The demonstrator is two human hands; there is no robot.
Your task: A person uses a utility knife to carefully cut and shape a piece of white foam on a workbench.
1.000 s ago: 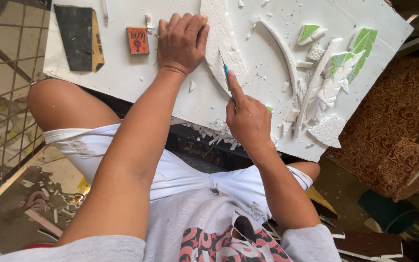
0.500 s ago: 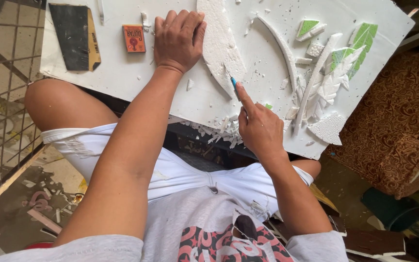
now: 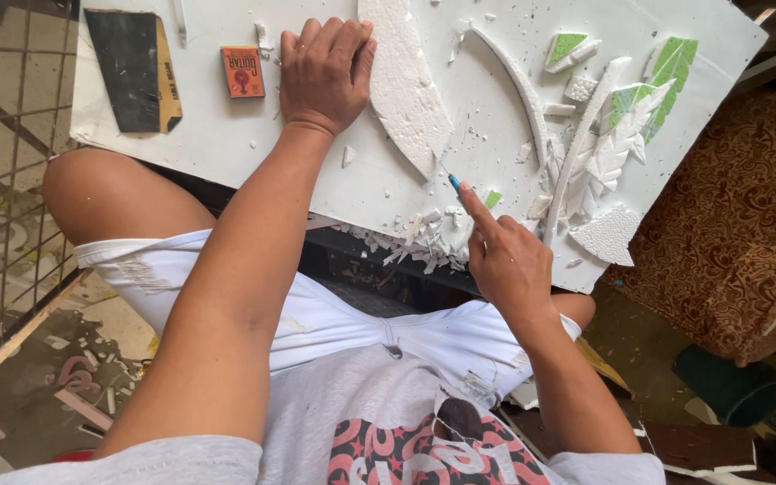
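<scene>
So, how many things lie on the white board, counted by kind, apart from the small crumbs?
Large white foam pieces, one wide, one thin curved: 2
Carved foam feather: 1
Green-painted foam pieces: 3
Small orange box: 1
Black sanding sheet: 1
Blue-tipped cutter in right hand: 1
Total: 9

Bare white board (image 3: 226,135) lies open left of the left hand (image 3: 323,72); a foam slab (image 3: 401,81) crowds its right. Foam crumbs (image 3: 424,238) clutter beside the right hand (image 3: 505,265).
</scene>
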